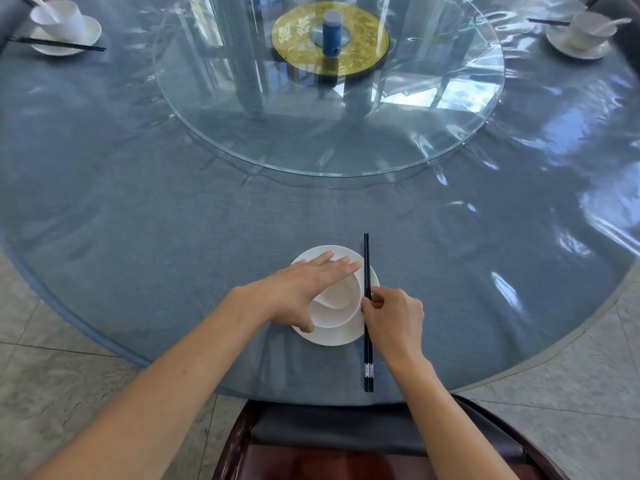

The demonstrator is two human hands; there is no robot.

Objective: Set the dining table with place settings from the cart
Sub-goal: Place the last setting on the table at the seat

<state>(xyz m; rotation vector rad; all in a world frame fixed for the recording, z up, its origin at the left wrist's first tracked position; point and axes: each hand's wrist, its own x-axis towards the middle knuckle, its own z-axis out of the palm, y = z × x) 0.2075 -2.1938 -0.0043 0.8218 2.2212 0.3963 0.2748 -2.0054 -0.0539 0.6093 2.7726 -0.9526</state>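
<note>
A white plate (332, 337) lies near the front edge of the round blue table (173, 254). On it stands a white bowl (341, 306) with a white spoon inside. My left hand (304, 289) rests over the bowl, fingers straight across its rim and thumb against its near side. A pair of black chopsticks (367, 341) lies across the plate's right edge, pointing away from me. My right hand (391, 315) pinches the chopsticks about midway with curled fingers.
A glass turntable (242, 133) fills the table's middle, with a gold disc (363, 39) and a blue cylinder (332, 31) at its centre. Set places with bowl, plate and chopsticks sit at the far left (65, 31) and far right (585, 36). A dark wooden chair (249, 434) stands below me.
</note>
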